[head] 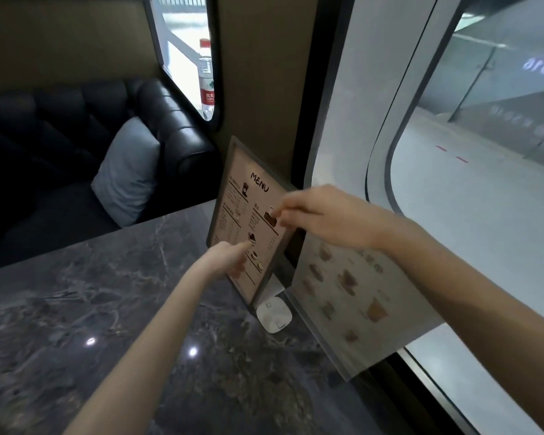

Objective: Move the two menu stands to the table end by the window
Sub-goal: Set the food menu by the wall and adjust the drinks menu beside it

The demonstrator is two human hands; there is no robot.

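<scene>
Both forearms come in from the bottom of the view, over the dark marble worktop [76, 309]. Going L to R: black sofa [170, 127] w/ a grey cushion [126, 171] behind the worktop's far edge, a water bottle [206, 80] up on the sill. Then the left hand [226, 257], fingers [244, 246] loosely out, index tip touching the front of the "MENU" stand [248, 221]; not gripping anything. That stand is upright, slightly tilted, at the worktop end by the window [484, 199]. The right hand [324, 215] pinches its right edge near the top, thumb and fingers closed on the frame. Below sits a small white square gadget [274, 314], touching or just beside the stand's base. Further R, the second menu stand [352, 296] w/ drink pics, blurred, leans along the window side, its lower corner past the worktop edge as far as I can tell.

Risks, my read: the second stand looks poorly seated; a nudge from the right forearm could tip it off into the gap by the glass. Sliding the "MENU" stand could shove the white gadget. A one-edge pinch may let the stand twist.

Room: wall and window frame close behind and R, little slack there. Plenty of bare worktop to the L and toward the person.
</scene>
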